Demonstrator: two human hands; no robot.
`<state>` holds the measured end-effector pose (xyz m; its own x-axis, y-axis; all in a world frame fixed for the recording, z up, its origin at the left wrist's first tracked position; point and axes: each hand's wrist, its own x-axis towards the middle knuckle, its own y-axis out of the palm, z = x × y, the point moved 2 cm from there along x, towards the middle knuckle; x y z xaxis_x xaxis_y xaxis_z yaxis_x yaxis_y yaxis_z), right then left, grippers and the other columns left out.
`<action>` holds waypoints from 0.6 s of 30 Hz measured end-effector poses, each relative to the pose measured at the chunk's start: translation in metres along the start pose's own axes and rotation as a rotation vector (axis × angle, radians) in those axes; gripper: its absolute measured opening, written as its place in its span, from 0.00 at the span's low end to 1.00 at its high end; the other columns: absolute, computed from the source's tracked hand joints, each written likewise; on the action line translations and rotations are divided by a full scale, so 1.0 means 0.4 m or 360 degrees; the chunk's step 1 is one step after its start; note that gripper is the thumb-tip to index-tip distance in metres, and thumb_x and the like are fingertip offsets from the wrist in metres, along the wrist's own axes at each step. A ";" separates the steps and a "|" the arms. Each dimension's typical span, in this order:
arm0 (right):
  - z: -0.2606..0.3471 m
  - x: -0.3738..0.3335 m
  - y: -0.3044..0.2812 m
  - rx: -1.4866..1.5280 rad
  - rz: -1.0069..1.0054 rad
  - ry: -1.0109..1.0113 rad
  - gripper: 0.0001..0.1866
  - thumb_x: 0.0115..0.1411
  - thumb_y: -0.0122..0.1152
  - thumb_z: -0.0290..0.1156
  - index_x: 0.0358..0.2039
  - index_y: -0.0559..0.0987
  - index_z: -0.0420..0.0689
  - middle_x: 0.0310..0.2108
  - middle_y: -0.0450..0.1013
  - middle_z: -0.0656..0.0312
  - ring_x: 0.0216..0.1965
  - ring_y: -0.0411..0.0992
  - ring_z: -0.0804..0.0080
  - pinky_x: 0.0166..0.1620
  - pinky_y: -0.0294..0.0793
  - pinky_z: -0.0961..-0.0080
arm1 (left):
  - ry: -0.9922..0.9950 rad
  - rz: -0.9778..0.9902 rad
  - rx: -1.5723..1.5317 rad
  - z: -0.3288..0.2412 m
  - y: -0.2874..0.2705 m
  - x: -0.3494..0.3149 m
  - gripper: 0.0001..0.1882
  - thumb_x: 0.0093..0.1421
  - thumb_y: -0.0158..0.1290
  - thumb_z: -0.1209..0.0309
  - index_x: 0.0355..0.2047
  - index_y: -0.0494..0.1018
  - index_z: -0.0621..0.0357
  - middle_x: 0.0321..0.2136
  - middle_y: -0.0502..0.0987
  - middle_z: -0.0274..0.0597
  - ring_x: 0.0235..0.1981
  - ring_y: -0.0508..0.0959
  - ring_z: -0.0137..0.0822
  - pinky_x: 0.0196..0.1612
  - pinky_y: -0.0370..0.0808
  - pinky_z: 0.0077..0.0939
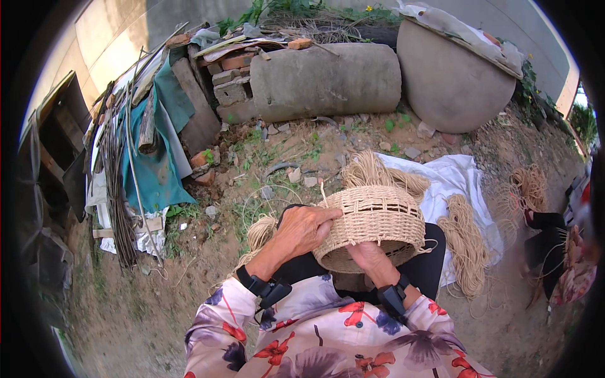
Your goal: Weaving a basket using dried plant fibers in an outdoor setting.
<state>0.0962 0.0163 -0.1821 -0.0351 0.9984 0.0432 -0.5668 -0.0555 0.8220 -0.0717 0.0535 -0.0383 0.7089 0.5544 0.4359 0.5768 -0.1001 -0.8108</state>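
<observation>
A round basket (pixel 383 217) of tan twisted cord rests on its side over my lap, its opening turned toward me. Its wall is tightly woven, with a band of open gaps near the far side. My left hand (pixel 304 230) is closed on the basket's left edge, index finger lying along the outer wall. Into the opening reaches my right hand (pixel 368 257), its fingers hidden behind the near wall. A loose cord end (pixel 323 190) sticks up beside the left hand, and another loops out at the right rim.
Cord bundles lie behind the basket (pixel 370 171), on a white cloth (pixel 455 173) at right (pixel 465 246), and beside my left knee (pixel 259 233). Another person (pixel 558 252) sits far right near more cord (pixel 529 187). Beyond are a concrete cylinder (pixel 324 82), bricks (pixel 230 94) and a teal sheet (pixel 151 157).
</observation>
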 end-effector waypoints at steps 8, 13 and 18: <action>-0.031 -0.005 -0.060 -0.0214 0.0001 -0.0260 0.31 0.56 0.72 0.37 0.58 0.70 0.47 0.53 0.70 0.67 0.54 0.67 0.73 0.58 0.68 0.69 | -0.0203 -0.0043 -0.0214 -0.026 0.021 -0.008 0.18 0.58 0.50 0.73 0.50 0.75 0.56 0.41 0.80 0.54 0.39 0.80 0.56 0.40 0.76 0.45; -0.034 -0.023 -0.071 -0.0275 0.0145 -0.0165 0.30 0.58 0.69 0.38 0.59 0.69 0.46 0.54 0.70 0.66 0.56 0.66 0.73 0.59 0.67 0.70 | -0.0297 0.0000 -0.0158 -0.056 0.017 -0.011 0.19 0.57 0.51 0.74 0.50 0.74 0.58 0.38 0.79 0.55 0.36 0.80 0.56 0.38 0.76 0.46; -0.035 -0.011 -0.082 -0.0735 0.0103 -0.0142 0.30 0.61 0.66 0.39 0.60 0.68 0.45 0.56 0.69 0.66 0.57 0.65 0.73 0.60 0.65 0.71 | -0.0366 -0.0070 -0.0202 -0.078 0.000 -0.012 0.13 0.57 0.53 0.77 0.44 0.75 0.65 0.29 0.78 0.53 0.28 0.80 0.48 0.33 0.75 0.37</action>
<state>0.1036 0.0137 -0.2173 -0.0232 0.9882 0.1515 -0.8733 -0.0938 0.4781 -0.0624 0.0251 -0.0284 0.5795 0.7322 0.3579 0.6618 -0.1665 -0.7310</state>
